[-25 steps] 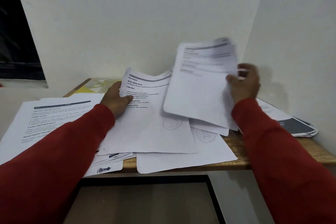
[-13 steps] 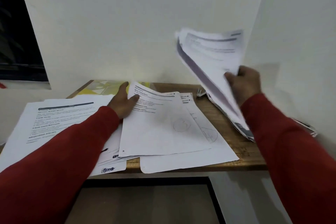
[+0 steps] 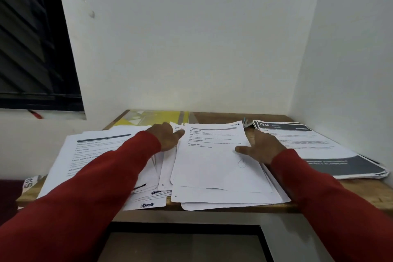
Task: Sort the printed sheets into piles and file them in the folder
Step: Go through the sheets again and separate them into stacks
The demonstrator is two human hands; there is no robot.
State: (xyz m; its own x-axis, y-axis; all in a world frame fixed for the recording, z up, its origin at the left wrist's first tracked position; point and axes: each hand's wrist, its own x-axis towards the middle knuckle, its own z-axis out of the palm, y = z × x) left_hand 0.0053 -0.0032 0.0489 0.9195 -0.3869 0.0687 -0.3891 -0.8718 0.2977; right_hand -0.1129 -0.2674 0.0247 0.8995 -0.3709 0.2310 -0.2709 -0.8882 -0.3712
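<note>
White walls met in a corner at the upper right of the frame, and a dark window filled the upper left. Below them we saw a wooden table [image 3: 212, 116] covered with printed sheets. Half a second before, the right hand had held a sheaf of sheets up in the air; that sheaf now lay as the right pile [image 3: 319, 149] at the right of the frame, its top sheet carrying dark bands at head and foot. Our right hand [image 3: 260, 148] had let go and come down on the right edge of the middle pile [image 3: 214, 161] at the centre of the frame, fingers spread and flat, gripping nothing. Our left hand [image 3: 167, 137] lay at that pile's upper left corner, fingers apart and straight as before, touching the paper but not clasping it. A left pile [image 3: 93, 155] sat at the left of the frame, partly under the red sleeve. The yellow folder [image 3: 153, 116] lay at the back of the table, above the left hand, partly covered by sheets, and we could not tell whether it was open. We judged that one batch had just been sorted onto the right pile, that the middle pile was next to be squared or split, and that no filing had begun.
</note>
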